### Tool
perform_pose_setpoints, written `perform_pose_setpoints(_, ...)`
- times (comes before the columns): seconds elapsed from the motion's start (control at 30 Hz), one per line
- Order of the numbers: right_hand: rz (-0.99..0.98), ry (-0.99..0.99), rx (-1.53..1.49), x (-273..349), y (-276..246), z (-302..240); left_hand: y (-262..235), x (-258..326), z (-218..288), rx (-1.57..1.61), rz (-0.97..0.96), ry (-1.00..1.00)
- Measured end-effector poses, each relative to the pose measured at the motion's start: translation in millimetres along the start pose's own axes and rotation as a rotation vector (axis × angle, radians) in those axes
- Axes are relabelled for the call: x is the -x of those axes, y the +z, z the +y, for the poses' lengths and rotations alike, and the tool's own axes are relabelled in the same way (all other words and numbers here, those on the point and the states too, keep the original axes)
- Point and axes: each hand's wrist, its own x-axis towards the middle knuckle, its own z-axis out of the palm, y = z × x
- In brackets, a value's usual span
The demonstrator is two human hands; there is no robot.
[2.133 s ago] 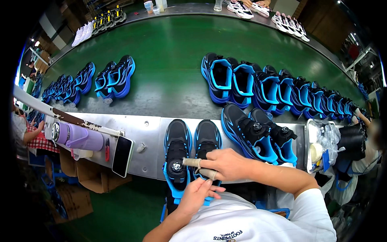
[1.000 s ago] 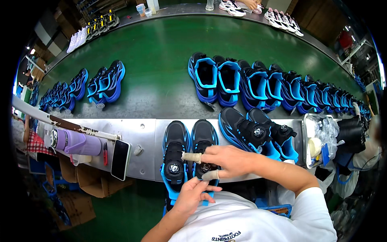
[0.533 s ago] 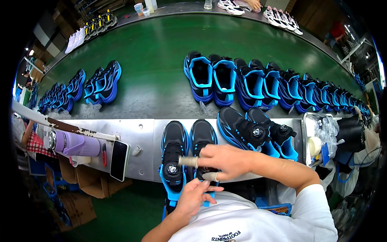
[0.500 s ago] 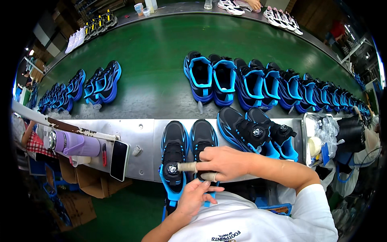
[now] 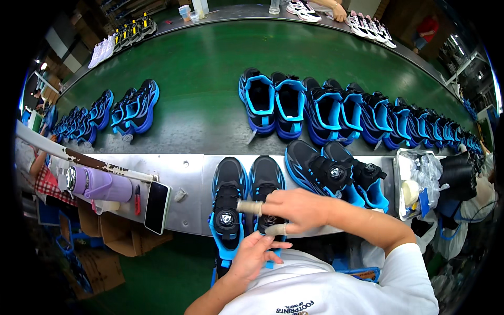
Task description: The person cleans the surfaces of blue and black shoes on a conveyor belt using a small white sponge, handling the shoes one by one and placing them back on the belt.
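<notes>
Two black-and-blue sneakers with dial closures stand side by side before me, toes away. My right hand (image 5: pixel 294 210), tape around its index finger and thumb, hovers over the right sneaker (image 5: pixel 266 176). Its index finger stretches toward the left sneaker (image 5: pixel 229 181), its tip just above and right of that shoe's dial (image 5: pixel 227 220). Index finger and thumb are apart, with the right shoe's dial partly hidden between them. Near the right sneaker's heel, my left hand (image 5: pixel 256 257) has its fingers spread, the upper ones close to my right thumb. I see nothing held in either hand.
Another dial sneaker pair (image 5: pixel 320 170) stands to the right, beside a tray (image 5: pixel 400 184) of plastic bags. A phone (image 5: pixel 157 207), red cutter (image 5: pixel 137 200) and purple bottle (image 5: pixel 105 185) lie left. Sneaker rows line the green belt (image 5: pixel 199 63); a person's hand (image 5: pixel 338 11) shows across it.
My right index fingertip has moved slightly away from the left sneaker's dial, toward the toe. My left hand stays nearly in place. The view has shifted slightly.
</notes>
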Motion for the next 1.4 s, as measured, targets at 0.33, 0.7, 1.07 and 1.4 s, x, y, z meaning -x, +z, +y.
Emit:
perform_pose_setpoints(0.33, 0.188, 0.223, -0.102, -10.5, 4.2, 2.9, -8.2, 44.3, 56.9, -0.859, 0.046, 0.146)
perform_pose_setpoints(0.7, 0.332, 0.187, 0.171, -103.9, 57.2, 65.5, -57.2, 3.7, 80.1, -1.305, 0.052, 0.752)
perform_pose_setpoints(1.07, 0.247, 0.245, 0.139, -111.7, 54.6, 67.5, -63.3, 4.6, 84.3, -1.361, 0.137, 0.990)
perform_pose_setpoints(1.4, 0.252, 0.227, 0.142, -112.9, 57.2, 70.7, -75.4, 1.3, 85.9, -1.322, 0.026, 0.910)
